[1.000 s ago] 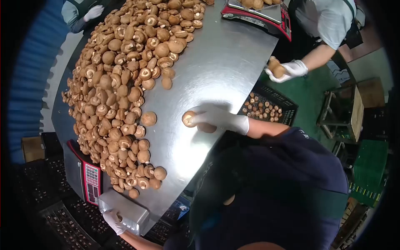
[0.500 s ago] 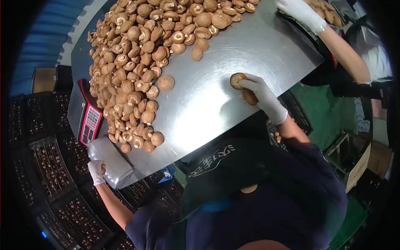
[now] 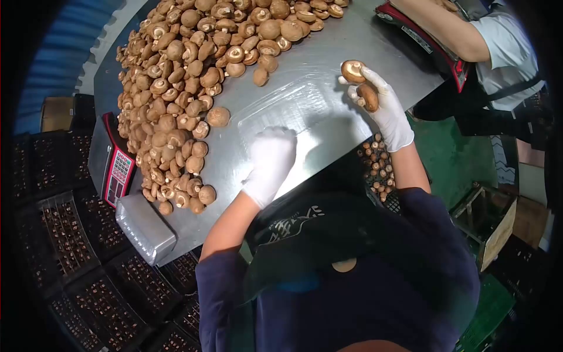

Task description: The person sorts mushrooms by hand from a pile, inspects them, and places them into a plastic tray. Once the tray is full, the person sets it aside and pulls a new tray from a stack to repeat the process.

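My right hand (image 3: 384, 108), in a white glove, grips two shiitake mushrooms above the metal table (image 3: 319, 117). One mushroom (image 3: 353, 71) shows its pale underside at the fingertips; the other mushroom (image 3: 368, 97), brown and tilted, sits lower against the fingers. My left hand (image 3: 272, 161), also gloved, is over the table between the mushroom pile and my right hand. Motion smears its fingers, so whether anything is in them cannot be made out. To its left lies a large heap of shiitake mushrooms (image 3: 170, 111), with a single mushroom (image 3: 218, 117) at its edge.
A red scale (image 3: 120, 170) and a clear plastic-wrapped block (image 3: 145, 227) stand at the table's left end. A black crate of mushrooms (image 3: 378, 170) sits below the right edge. Dark trays (image 3: 70, 229) cover the floor at left. Another person's arm (image 3: 448, 29) reaches past a second scale (image 3: 419, 38).
My left hand has swung from the plastic-wrapped block to the middle of the table. The right hand has risen slightly and turned, still gripping the mushrooms. The other person's arm has shifted upward.
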A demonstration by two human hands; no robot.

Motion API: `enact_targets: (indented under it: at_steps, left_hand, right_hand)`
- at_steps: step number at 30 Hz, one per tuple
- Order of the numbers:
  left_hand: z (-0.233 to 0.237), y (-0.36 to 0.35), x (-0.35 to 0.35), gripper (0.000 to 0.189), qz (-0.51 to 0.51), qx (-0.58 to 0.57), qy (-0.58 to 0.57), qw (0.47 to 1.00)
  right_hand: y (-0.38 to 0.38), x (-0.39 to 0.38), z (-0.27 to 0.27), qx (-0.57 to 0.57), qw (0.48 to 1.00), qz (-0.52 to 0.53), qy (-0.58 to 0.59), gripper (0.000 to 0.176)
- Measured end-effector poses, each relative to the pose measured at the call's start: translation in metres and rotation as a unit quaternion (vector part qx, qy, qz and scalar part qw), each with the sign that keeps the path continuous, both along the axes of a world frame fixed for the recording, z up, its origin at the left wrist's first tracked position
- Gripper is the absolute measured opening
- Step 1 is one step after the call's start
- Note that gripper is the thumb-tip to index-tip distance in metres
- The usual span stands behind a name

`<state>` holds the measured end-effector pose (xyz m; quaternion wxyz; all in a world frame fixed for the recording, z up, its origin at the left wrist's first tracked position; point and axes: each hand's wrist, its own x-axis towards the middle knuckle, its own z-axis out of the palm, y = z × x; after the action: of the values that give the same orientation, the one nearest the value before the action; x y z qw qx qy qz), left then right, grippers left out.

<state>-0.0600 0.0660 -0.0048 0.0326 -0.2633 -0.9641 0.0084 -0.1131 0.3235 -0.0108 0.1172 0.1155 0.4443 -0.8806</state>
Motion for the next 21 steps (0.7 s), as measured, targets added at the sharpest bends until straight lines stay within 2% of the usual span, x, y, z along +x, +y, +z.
enact_targets:
  at_steps: [2,5,6,7,8,9,10,11,12,13,14,15,16,17,18,19,20,21]
  left_hand:
    - [-0.010,0.013,-0.004,0.011,-0.031,-0.024,-0.023,0.999]
    - [0.004,0.006,-0.007,0.027,-0.009,0.161,-0.069,0.985]
    - [0.014,-0.001,-0.010,0.028,0.094,0.280,-0.177,0.939]
    - [0.022,-0.008,-0.013,0.028,0.198,0.389,-0.275,0.856]
    - [0.027,-0.016,-0.019,0.028,0.247,0.475,-0.299,0.790]
    - [0.029,-0.024,-0.029,0.027,0.292,0.556,-0.314,0.712]
    - [0.013,-0.035,-0.039,0.027,0.288,0.612,-0.297,0.674]
    - [0.007,-0.038,-0.041,0.027,0.296,0.613,-0.287,0.674]
    - [0.000,-0.036,-0.042,0.029,0.296,0.635,-0.253,0.668]
    - [-0.007,-0.033,-0.043,0.034,0.293,0.654,-0.221,0.661]
    - [-0.021,-0.034,-0.046,0.042,0.286,0.563,-0.175,0.755]
    - [-0.035,-0.034,-0.045,0.044,0.212,0.443,-0.028,0.870]
    - [-0.038,-0.029,-0.042,0.047,0.177,0.370,0.043,0.911]
    - [-0.040,-0.024,-0.039,0.049,0.139,0.291,0.112,0.940]
    - [-0.041,-0.022,-0.039,0.053,0.163,0.245,0.024,0.955]
    - [-0.042,-0.022,-0.035,0.058,0.115,0.213,0.050,0.969]
    - [-0.042,-0.023,-0.032,0.059,0.110,0.208,0.043,0.971]
    - [-0.044,-0.023,-0.030,0.060,0.104,0.204,0.036,0.973]
  right_hand:
    - [0.006,0.001,0.012,0.045,0.999,0.010,0.003,0.039]
    - [0.010,0.003,0.016,0.101,0.995,0.022,0.006,0.039]
    - [0.011,0.001,0.012,0.111,0.993,0.036,0.018,0.037]
    - [0.007,-0.001,0.009,0.118,0.991,0.053,0.030,0.035]
    - [-0.001,-0.004,0.015,0.158,0.984,0.085,0.024,0.035]
    - [-0.014,-0.006,0.013,0.151,0.983,0.099,0.026,0.035]
    - [-0.030,-0.010,0.012,0.261,0.954,0.110,0.094,0.035]
    - [-0.046,-0.012,0.014,0.367,0.908,0.115,0.164,0.034]
    - [-0.059,-0.015,0.021,0.517,0.828,0.151,0.158,0.035]
    - [-0.072,-0.016,0.016,0.602,0.720,0.108,0.329,0.036]
    - [-0.083,-0.019,0.008,0.645,0.657,0.128,0.370,0.040]
    - [-0.093,-0.024,-0.002,0.683,0.589,0.145,0.407,0.044]
    - [-0.100,-0.027,-0.014,0.685,0.556,0.157,0.445,0.050]
    - [-0.105,-0.026,-0.022,0.682,0.557,0.158,0.447,0.050]
    - [-0.109,-0.025,-0.028,0.680,0.544,0.198,0.449,0.052]
    - [-0.113,-0.026,-0.026,0.678,0.531,0.238,0.449,0.053]
    - [-0.109,-0.021,-0.023,0.660,0.561,0.231,0.444,0.055]
    - [-0.102,-0.018,-0.018,0.660,0.561,0.232,0.442,0.055]
